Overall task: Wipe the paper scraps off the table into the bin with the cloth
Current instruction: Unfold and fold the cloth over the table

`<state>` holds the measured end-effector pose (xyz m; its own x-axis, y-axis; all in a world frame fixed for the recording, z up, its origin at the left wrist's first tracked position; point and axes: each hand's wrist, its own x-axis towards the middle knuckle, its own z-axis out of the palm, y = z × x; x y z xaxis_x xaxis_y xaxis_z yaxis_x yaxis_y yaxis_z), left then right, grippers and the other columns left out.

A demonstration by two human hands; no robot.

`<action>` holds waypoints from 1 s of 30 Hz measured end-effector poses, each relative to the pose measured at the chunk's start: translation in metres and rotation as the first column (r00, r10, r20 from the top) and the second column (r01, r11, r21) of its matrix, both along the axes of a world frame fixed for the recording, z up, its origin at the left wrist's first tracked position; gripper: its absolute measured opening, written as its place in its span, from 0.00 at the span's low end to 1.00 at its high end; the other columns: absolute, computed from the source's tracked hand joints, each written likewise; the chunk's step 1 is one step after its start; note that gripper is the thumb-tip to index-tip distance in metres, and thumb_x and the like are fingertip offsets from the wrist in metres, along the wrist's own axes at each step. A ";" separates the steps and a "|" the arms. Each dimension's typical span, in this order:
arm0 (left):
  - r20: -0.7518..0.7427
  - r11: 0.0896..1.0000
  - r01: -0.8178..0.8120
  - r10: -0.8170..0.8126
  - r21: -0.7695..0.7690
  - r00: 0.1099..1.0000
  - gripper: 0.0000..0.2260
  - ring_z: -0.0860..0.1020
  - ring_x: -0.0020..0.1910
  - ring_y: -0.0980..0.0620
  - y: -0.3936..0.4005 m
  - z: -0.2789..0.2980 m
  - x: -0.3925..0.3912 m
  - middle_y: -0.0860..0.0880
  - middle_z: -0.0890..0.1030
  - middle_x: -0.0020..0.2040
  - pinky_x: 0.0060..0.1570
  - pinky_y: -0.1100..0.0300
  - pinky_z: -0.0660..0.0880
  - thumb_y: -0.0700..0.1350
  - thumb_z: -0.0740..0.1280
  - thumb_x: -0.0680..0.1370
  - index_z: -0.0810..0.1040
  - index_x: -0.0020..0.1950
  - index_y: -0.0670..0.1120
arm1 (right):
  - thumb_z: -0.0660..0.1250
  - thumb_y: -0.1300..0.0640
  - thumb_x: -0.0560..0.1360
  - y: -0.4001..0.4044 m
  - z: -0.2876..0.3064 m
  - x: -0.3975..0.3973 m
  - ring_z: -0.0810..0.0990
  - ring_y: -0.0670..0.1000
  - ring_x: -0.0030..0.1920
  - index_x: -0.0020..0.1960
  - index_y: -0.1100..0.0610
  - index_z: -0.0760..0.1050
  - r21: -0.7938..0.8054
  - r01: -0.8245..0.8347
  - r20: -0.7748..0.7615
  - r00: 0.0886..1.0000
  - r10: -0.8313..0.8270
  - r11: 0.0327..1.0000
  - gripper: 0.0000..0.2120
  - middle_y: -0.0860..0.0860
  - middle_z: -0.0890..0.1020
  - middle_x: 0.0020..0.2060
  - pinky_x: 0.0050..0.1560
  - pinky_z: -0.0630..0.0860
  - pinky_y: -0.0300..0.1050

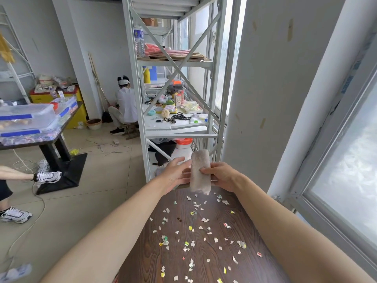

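A grey fuzzy cloth, folded into a long strip, is held upright above the far edge of the dark wooden table. My right hand grips its right side, thumb pressed on the front. My left hand touches its left side with fingers spread. Several small white, yellow, green and red paper scraps lie scattered over the table top between my forearms. No bin is in view.
A white metal shelf rack stands just beyond the table's far edge. A white pillar and a window are on the right. Tiled floor with cables lies left, with another table, someone's legs, and a seated person further back.
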<state>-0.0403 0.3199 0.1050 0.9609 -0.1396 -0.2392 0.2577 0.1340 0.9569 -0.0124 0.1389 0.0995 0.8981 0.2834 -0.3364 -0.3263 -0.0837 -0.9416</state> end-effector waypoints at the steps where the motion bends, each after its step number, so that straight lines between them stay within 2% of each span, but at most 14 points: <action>1: 0.017 0.999 0.021 -0.022 0.044 1.000 0.23 0.80 0.56 0.44 -0.003 -0.003 -0.002 0.41 0.77 0.61 0.56 0.48 0.77 0.44 0.67 0.77 0.64 0.70 0.50 | 0.69 0.63 0.74 0.003 -0.001 0.000 0.81 0.56 0.55 0.54 0.63 0.78 0.025 0.023 -0.010 1.000 -0.023 0.999 0.09 0.58 0.83 0.52 0.59 0.77 0.52; 5: 0.150 0.994 -0.026 0.010 0.106 0.989 0.33 0.81 0.52 0.46 -0.011 -0.012 -0.002 0.40 0.81 0.56 0.48 0.55 0.79 0.31 0.64 0.76 0.58 0.74 0.56 | 0.70 0.59 0.74 0.014 0.002 -0.002 0.82 0.58 0.52 0.50 0.60 0.77 0.055 0.144 -0.033 0.989 -0.142 0.988 0.06 0.59 0.83 0.50 0.56 0.79 0.56; 7: 0.188 0.992 -0.034 0.011 0.119 0.982 0.35 0.80 0.50 0.47 -0.011 -0.010 -0.003 0.39 0.82 0.55 0.48 0.53 0.79 0.29 0.62 0.75 0.58 0.74 0.58 | 0.69 0.60 0.75 0.017 0.004 -0.002 0.82 0.57 0.48 0.51 0.62 0.77 0.063 0.216 -0.042 0.976 -0.213 0.974 0.07 0.58 0.82 0.47 0.50 0.81 0.56; 9: 0.216 0.989 -0.025 -0.007 0.145 0.976 0.34 0.80 0.51 0.46 -0.010 -0.008 -0.002 0.37 0.81 0.54 0.54 0.47 0.77 0.27 0.61 0.75 0.62 0.73 0.57 | 0.68 0.63 0.75 0.019 0.004 -0.002 0.81 0.55 0.44 0.56 0.65 0.76 0.094 0.283 -0.051 0.959 -0.279 0.954 0.11 0.56 0.81 0.44 0.43 0.81 0.53; 11: 0.223 0.980 -0.013 -0.031 0.197 0.974 0.31 0.79 0.53 0.43 -0.010 -0.005 -0.002 0.36 0.79 0.54 0.55 0.45 0.77 0.25 0.59 0.74 0.68 0.72 0.51 | 0.69 0.63 0.74 0.020 0.001 -0.002 0.81 0.55 0.43 0.61 0.64 0.74 0.127 0.324 -0.045 0.946 -0.321 0.938 0.16 0.57 0.81 0.45 0.41 0.81 0.52; 14: 0.187 0.987 0.016 -0.046 0.159 0.981 0.23 0.78 0.56 0.42 -0.011 -0.001 -0.003 0.40 0.77 0.58 0.54 0.45 0.78 0.28 0.58 0.76 0.73 0.68 0.45 | 0.70 0.61 0.74 0.020 -0.003 -0.001 0.82 0.56 0.45 0.68 0.54 0.68 0.165 0.346 -0.012 0.937 -0.349 0.923 0.24 0.60 0.81 0.55 0.44 0.81 0.53; 17: 0.182 0.989 0.075 -0.097 0.127 0.978 0.19 0.78 0.58 0.42 -0.009 -0.001 -0.005 0.43 0.78 0.59 0.55 0.46 0.78 0.36 0.63 0.78 0.72 0.68 0.49 | 0.68 0.63 0.75 0.018 -0.002 -0.001 0.81 0.54 0.49 0.69 0.47 0.68 0.135 0.246 0.052 0.966 -0.255 0.960 0.26 0.58 0.78 0.59 0.53 0.80 0.55; 18: 0.185 0.985 0.096 -0.122 0.144 0.975 0.21 0.79 0.59 0.42 -0.007 -0.002 -0.005 0.43 0.78 0.59 0.56 0.46 0.78 0.37 0.65 0.77 0.72 0.69 0.51 | 0.68 0.63 0.75 0.017 -0.001 -0.001 0.80 0.54 0.51 0.70 0.47 0.67 0.128 0.202 0.063 0.975 -0.211 0.971 0.27 0.58 0.78 0.60 0.54 0.79 0.55; 20: 0.172 0.975 0.127 -0.158 0.181 0.972 0.25 0.78 0.59 0.42 -0.004 -0.006 -0.003 0.45 0.77 0.62 0.58 0.45 0.77 0.33 0.65 0.75 0.71 0.69 0.52 | 0.68 0.65 0.75 0.017 0.001 -0.001 0.81 0.55 0.53 0.71 0.47 0.66 0.135 0.142 0.063 0.986 -0.152 0.981 0.28 0.58 0.77 0.61 0.47 0.80 0.51; 23: 0.150 0.968 0.160 -0.190 0.193 0.970 0.29 0.78 0.60 0.43 0.000 -0.009 0.001 0.47 0.73 0.65 0.60 0.46 0.76 0.29 0.64 0.74 0.69 0.70 0.52 | 0.67 0.67 0.74 0.018 0.002 0.000 0.82 0.55 0.53 0.71 0.49 0.67 0.139 0.075 0.051 0.995 -0.083 0.987 0.29 0.59 0.76 0.63 0.44 0.80 0.47; 25: 0.140 0.960 0.185 -0.217 0.211 0.966 0.31 0.78 0.59 0.43 0.006 -0.011 0.005 0.45 0.73 0.67 0.61 0.46 0.75 0.29 0.65 0.72 0.67 0.71 0.51 | 0.66 0.70 0.72 0.017 0.001 0.002 0.81 0.57 0.56 0.72 0.51 0.66 0.125 -0.001 0.033 0.999 -0.003 0.992 0.32 0.60 0.74 0.65 0.49 0.80 0.50; 28: 0.113 0.944 0.210 -0.244 0.253 0.963 0.36 0.79 0.53 0.45 0.014 -0.016 0.008 0.44 0.73 0.66 0.56 0.51 0.78 0.30 0.68 0.69 0.63 0.74 0.49 | 0.65 0.75 0.69 0.015 0.002 0.005 0.77 0.59 0.60 0.72 0.55 0.64 0.081 -0.122 -0.010 0.992 0.123 0.989 0.35 0.61 0.71 0.65 0.55 0.78 0.52; 30: 0.117 0.922 0.190 -0.242 0.338 0.963 0.39 0.78 0.58 0.44 0.017 -0.019 0.010 0.47 0.70 0.68 0.60 0.51 0.76 0.33 0.72 0.66 0.62 0.74 0.47 | 0.64 0.77 0.68 0.017 0.004 0.005 0.78 0.59 0.59 0.70 0.61 0.66 -0.008 -0.172 -0.009 0.985 0.172 0.985 0.32 0.62 0.74 0.62 0.56 0.78 0.52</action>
